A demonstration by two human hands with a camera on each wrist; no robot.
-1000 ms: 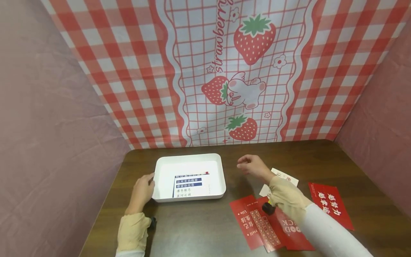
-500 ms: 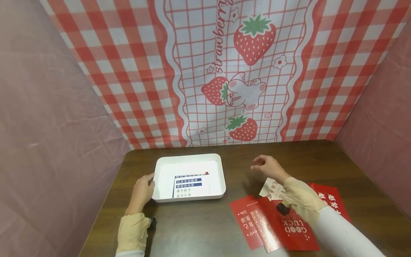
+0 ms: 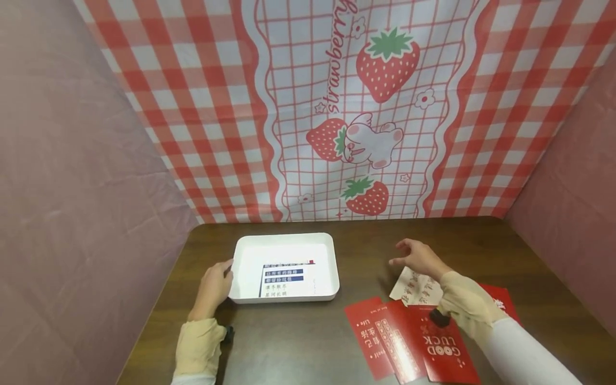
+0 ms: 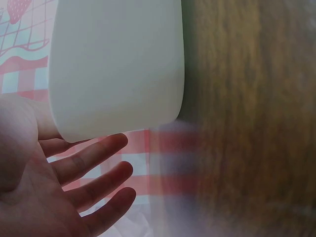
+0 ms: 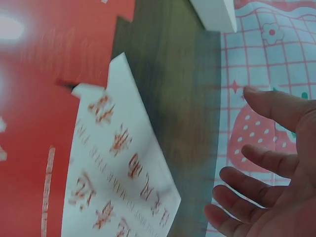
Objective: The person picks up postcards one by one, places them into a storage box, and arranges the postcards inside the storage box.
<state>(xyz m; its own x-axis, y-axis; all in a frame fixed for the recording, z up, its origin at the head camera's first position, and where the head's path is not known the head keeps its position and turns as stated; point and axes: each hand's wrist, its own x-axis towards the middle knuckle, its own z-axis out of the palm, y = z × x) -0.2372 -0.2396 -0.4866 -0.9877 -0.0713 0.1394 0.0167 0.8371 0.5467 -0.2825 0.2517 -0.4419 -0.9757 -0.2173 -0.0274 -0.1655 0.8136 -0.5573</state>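
Note:
A white tray (image 3: 284,240) stands at the left of the table with a printed card (image 3: 284,286) inside, bearing blue bands and lettering. My left hand (image 3: 214,283) is at the tray's left end; in the left wrist view its fingers (image 4: 98,190) are loosely extended, and one passes behind the tray corner. My right hand (image 3: 418,258) hovers above a cream card (image 3: 414,289) with reddish-brown characters. In the right wrist view its thumb and fingers (image 5: 269,158) are spread with nothing between them, beside the cream card's edge.
Several red cards lie overlapping in front of the cream card, including a "GOOD LUCK" card (image 3: 447,350) and a "Life" card (image 3: 368,337). Another red card (image 3: 500,299) is partly hidden by my right sleeve. A strawberry-print checked cloth (image 3: 366,133) hangs behind the table (image 3: 284,342).
My right hand has moved right, away from the tray and over toward the cream card, with its thumb and fingers spreading wider. My left hand has stayed at the tray.

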